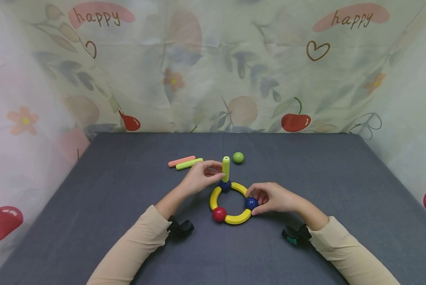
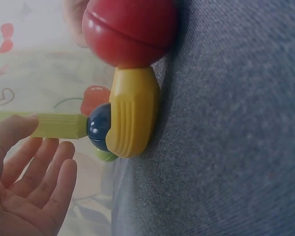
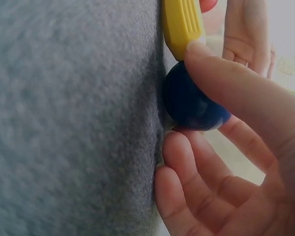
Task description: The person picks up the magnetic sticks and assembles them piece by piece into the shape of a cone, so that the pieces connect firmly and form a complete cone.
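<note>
On the grey table lies a ring of curved yellow rods [image 1: 238,219] joined by a red ball [image 1: 219,214] and two blue balls. From the far blue ball [image 1: 225,186] a light green rod [image 1: 226,168] stands upright. My left hand [image 1: 204,176] pinches this rod between thumb and fingers; the left wrist view shows the thumb [image 2: 19,129] lying along it. At the ring's right side, my right hand [image 1: 275,198] holds the other blue ball [image 1: 251,203]. In the right wrist view, its thumb tip [image 3: 199,51] touches the joint between that ball and a yellow rod [image 3: 182,27].
Behind my left hand lie a coral rod [image 1: 181,161] and another light green rod [image 1: 189,164], side by side. A green ball [image 1: 238,157] sits beyond the ring. A patterned curtain [image 1: 213,79] hangs at the table's far edge.
</note>
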A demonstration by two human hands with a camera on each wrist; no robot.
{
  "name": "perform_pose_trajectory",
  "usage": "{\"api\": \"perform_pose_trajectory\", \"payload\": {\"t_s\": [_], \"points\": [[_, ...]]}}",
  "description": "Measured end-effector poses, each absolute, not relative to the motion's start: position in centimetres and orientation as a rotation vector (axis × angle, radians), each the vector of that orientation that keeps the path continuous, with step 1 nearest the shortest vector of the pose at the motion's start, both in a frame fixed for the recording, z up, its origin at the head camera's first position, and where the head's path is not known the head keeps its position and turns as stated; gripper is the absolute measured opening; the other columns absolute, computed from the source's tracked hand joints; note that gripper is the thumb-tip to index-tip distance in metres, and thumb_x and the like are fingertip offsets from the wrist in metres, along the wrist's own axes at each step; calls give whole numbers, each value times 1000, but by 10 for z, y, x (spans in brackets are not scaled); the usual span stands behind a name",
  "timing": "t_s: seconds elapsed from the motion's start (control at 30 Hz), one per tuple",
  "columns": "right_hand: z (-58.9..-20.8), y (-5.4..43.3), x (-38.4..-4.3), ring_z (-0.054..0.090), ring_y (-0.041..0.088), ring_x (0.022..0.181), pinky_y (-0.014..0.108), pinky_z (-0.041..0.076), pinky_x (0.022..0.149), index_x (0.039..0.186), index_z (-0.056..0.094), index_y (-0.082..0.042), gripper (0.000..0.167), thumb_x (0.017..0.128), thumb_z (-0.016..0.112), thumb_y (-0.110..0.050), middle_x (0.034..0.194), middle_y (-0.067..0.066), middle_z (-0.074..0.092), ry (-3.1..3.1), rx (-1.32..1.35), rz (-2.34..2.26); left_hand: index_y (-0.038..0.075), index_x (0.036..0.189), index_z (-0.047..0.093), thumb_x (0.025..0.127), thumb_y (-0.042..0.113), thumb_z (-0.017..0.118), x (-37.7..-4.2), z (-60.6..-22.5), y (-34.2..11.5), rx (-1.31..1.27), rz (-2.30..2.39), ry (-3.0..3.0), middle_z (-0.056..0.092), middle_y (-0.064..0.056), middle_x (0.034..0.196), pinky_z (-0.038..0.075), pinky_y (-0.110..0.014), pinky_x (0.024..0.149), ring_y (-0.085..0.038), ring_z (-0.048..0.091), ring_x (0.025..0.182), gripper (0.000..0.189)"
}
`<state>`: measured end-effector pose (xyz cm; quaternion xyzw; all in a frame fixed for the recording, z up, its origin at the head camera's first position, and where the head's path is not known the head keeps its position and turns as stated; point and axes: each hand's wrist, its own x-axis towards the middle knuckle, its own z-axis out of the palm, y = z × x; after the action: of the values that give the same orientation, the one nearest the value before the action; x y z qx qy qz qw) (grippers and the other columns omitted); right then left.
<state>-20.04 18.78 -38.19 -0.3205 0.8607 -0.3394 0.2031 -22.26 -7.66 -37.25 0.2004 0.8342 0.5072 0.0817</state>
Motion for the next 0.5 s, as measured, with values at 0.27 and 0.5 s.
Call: {"api": "perform_pose_trajectory", "payload": {"t_s": [0.27,0.5], "points": [[-382,186,-198,55,6,71,21,50,65,107,59,-10,39,77,77,-27,85,2,60,2414,-895,-965,4,120,61,87,17,66,-225,-375,-85,589,1517,2511,66,-13,114,54,-32,85,-25,64,103,36],[-383,183,-196,54,4,69,20,49,64,105,58,-10,41,75,78,-29,82,1,59,2441,-886,-957,1,118,61,86,15,67,-230,-378,-98,577,1500,2584,66,-13,112,52,-35,87,-25,63,100,35]]}}
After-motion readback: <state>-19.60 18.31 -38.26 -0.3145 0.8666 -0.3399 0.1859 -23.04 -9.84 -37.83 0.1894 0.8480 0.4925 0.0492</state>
